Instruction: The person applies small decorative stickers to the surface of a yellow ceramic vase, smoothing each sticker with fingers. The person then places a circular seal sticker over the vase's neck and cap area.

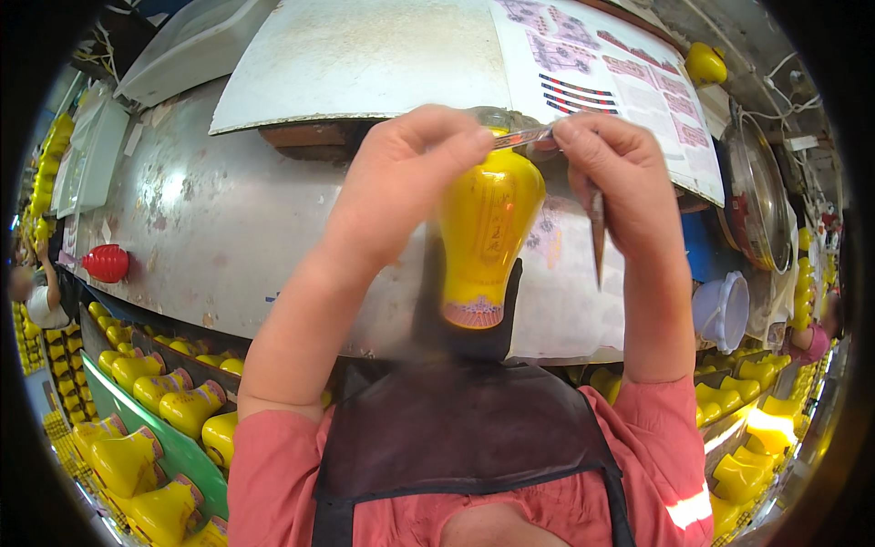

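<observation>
A glossy yellow ceramic bottle (pixel 490 242), with a patterned band at its narrow end, lies in front of me with its wide shoulder away from me. Over its far end, a short patterned strip (pixel 524 138) is stretched between my hands. My left hand (pixel 419 164) pinches the strip's left end between thumb and fingers. The other end is pinched by my right hand (pixel 615 159). A slim pointed tool (pixel 598 239) also hangs from my right hand, tip down; its exact kind is unclear. My hands partly hide the bottle's far end.
A pale board (pixel 365 64) lies beyond, carrying a decal sheet (pixel 583 68) with dark strips. On the metal table (pixel 200 210) sits a red ribbed object (pixel 107 263). A pale bucket (pixel 722 312) stands right. Several yellow bottles (pixel 187 406) fill both sides. Other people are at the edges.
</observation>
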Motion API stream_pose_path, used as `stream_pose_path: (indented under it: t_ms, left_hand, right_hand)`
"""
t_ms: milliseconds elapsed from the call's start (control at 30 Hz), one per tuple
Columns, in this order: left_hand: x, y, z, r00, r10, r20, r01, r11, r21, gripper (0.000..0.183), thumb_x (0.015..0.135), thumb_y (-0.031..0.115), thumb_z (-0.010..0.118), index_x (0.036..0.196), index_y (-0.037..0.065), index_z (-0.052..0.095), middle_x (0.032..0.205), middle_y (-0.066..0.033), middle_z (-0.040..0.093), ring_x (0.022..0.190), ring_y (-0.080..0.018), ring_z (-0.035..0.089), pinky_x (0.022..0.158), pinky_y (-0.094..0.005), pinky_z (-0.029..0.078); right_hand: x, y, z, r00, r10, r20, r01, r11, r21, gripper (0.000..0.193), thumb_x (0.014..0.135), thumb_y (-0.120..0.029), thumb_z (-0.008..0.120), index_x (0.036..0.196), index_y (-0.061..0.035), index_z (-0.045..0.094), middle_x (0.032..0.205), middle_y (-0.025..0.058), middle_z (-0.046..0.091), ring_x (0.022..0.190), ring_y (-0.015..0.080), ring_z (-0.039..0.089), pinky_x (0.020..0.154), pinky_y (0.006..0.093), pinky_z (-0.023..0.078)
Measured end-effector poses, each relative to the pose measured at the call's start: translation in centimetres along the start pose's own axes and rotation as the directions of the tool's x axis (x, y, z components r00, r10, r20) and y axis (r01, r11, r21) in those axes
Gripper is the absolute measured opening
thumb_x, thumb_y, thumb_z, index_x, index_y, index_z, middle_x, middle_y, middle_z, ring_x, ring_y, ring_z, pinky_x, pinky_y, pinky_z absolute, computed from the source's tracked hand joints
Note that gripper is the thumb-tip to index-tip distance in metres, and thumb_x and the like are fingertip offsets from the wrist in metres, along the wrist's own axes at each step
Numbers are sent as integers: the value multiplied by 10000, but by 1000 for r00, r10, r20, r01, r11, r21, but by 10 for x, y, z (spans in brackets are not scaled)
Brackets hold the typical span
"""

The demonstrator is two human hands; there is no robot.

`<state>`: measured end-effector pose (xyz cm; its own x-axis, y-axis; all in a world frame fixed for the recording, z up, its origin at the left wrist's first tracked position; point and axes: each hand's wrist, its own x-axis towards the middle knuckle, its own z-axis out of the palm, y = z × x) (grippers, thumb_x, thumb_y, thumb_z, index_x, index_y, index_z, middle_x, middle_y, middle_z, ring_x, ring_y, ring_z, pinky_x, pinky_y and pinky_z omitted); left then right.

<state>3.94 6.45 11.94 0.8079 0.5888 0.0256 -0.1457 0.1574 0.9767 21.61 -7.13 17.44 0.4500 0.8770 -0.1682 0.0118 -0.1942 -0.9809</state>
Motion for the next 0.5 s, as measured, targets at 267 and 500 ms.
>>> stream_pose_path:
  t_ms: [267,500]
  left_hand:
    - [15,-20,-3,973,-172,-155,195,970,148,167,960,189,749,980,32,695,948,-13,689,858,-65,586,786,-226,467]
    - [12,-14,0,965,-212,-155,233,963,136,154,935,158,767,951,30,683,980,-46,709,856,-79,609,803,-229,485]
  right_hand:
    - [3,48,13,982,27,-189,-33,999,-28,223,953,-227,746,968,-5,751,800,0,687,665,20,553,592,187,408]
    - [-4,46,21,966,-34,-257,16,997,-70,165,942,-173,719,929,-10,697,769,11,677,531,26,528,450,185,371]
